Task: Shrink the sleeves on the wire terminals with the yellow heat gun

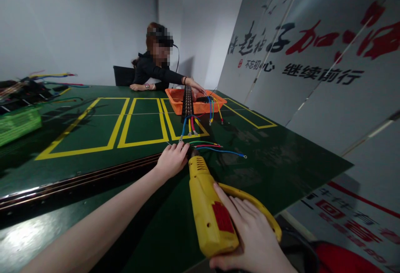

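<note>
My right hand [250,235] grips a yellow electric screwdriver [208,206] with a red switch, its tip pointing away from me at the table. My left hand [171,158] rests on the green table [93,173] just left of the tool's tip, fingers pinched at the ends of coloured wires [215,147]. A long black terminal strip [187,104] lies beyond, with blue, yellow and red wires hanging from its near end.
An orange basket [178,102] sits behind the strip, and a person seated across reaches a hand [195,86] into it. A green basket [18,125] and loose wires [46,77] lie far left. Yellow lines mark the table. White signboards [312,56] lean at right.
</note>
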Available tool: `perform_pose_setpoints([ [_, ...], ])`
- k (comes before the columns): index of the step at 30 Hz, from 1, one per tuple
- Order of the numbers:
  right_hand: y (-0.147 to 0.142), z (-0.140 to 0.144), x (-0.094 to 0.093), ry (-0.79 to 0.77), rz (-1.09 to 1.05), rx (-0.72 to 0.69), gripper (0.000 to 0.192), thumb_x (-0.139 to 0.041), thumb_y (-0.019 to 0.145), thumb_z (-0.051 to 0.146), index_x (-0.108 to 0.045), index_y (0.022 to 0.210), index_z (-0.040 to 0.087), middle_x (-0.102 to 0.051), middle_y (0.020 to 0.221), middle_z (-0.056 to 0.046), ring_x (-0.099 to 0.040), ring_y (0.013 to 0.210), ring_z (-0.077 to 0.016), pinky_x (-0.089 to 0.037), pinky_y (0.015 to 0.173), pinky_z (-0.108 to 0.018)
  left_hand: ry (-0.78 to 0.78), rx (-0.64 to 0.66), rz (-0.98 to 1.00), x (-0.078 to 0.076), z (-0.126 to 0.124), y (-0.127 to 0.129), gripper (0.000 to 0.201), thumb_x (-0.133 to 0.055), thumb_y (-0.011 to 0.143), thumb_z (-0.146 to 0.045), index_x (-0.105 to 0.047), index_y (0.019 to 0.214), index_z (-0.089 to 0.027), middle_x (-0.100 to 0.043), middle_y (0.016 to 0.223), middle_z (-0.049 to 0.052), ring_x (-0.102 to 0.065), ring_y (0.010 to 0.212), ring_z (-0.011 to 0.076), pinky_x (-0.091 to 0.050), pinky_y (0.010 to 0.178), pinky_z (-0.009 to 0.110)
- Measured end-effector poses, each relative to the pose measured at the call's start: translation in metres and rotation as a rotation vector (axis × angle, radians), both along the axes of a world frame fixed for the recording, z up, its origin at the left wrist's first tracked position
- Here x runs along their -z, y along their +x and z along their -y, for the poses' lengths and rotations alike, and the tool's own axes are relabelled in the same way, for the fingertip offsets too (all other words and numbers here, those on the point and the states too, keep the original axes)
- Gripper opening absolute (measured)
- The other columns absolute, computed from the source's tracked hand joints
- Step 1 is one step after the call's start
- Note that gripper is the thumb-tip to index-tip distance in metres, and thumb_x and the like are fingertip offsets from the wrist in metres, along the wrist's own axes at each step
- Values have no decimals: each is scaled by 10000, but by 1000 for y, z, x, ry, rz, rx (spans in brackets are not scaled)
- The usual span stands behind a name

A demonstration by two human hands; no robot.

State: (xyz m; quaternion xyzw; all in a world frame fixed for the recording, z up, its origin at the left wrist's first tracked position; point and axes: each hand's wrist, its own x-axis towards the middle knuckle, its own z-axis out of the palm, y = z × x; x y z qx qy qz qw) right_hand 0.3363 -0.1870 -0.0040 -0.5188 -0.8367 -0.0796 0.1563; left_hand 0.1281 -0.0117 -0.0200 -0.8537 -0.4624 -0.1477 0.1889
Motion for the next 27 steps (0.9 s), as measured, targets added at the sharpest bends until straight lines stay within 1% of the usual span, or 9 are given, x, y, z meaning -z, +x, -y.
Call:
perform_pose_setpoints([
  [2, 3, 0, -2, -40, -7, 12, 1312, -549, 451, 894, -197, 1457, 128, -606, 1128, -119, -620, 930, -249, -505, 815, -370, -7, -2, -2, -1, 0, -1, 420, -365, 904, -265, -412, 1310, -167, -523, 1243, 122, -591, 982, 239, -479, 818, 370],
  [4, 7, -1, -4, -59, -7, 27, 1329, -605, 451, 852, -122, 1474, 155, -588, 1177, -111, -610, 974, -245, -504, 833, -363, -13, -4, 0, -1, 0, -2, 422, -361, 908, -268, -409, 1315, -168, -518, 1257, 120, -586, 1001, 241, -478, 827, 371],
  [7, 15, -1, -5, -33, 16, 45, 1362, -671, 446, 794, -31, 1482, 183, -563, 1230, -101, -602, 1015, -243, -504, 857, -368, -17, 3, 6, -2, 0, -2, 417, -337, 924, -285, -406, 1318, -169, -515, 1264, 118, -577, 1030, 244, -476, 836, 375],
  [12, 30, -4, 1, -14, -7, 96, 1353, -733, 422, 725, -52, 1481, 230, -543, 1270, -59, -588, 1059, -234, -513, 860, -351, -24, -10, 3, -2, 0, -2, 411, -321, 934, -301, -417, 1309, -166, -515, 1259, 113, -582, 1001, 242, -477, 826, 380],
  [14, 37, -6, 3, -10, -16, 138, 1334, -758, 431, 680, -60, 1481, 243, -517, 1305, -57, -576, 1085, -236, -508, 871, -356, -21, -14, 7, -1, -1, -1, 410, -321, 934, -306, -421, 1308, -169, -519, 1255, 109, -581, 1000, 243, -476, 828, 380],
  [17, 46, -8, 4, 0, -28, 220, 1272, -780, 471, 604, -88, 1479, 255, -528, 1290, -56, -579, 1076, -239, -507, 865, -364, -12, -8, 21, 1, -2, 0, 410, -325, 934, -311, -423, 1309, -179, -519, 1255, 109, -578, 1012, 240, -473, 832, 373],
  [20, 52, -7, 0, -4, -44, 289, 1188, -788, 532, 496, -99, 1476, 283, -551, 1260, -29, -581, 1068, -222, -499, 869, -350, -4, -3, 34, 2, -2, -1, 410, -330, 933, -309, -421, 1312, -181, -515, 1260, 112, -575, 1024, 238, -470, 840, 370],
  [23, 55, -4, -7, -19, -80, 351, 1092, -768, 581, 396, -131, 1466, 318, -512, 1311, -3, -555, 1117, -211, -484, 884, -328, -11, 5, 43, 2, -2, -2, 412, -327, 934, -307, -420, 1312, -175, -516, 1266, 105, -573, 1029, 239, -474, 840, 370],
  [27, 52, -1, -12, -5, -98, 406, 993, -714, 650, 397, -143, 1460, 334, -526, 1295, 4, -590, 1056, -207, -505, 809, -310, -33, 14, 55, 0, -2, -2, 413, -337, 932, -311, -421, 1311, -171, -510, 1282, 99, -573, 1036, 242, -479, 845, 373],
])
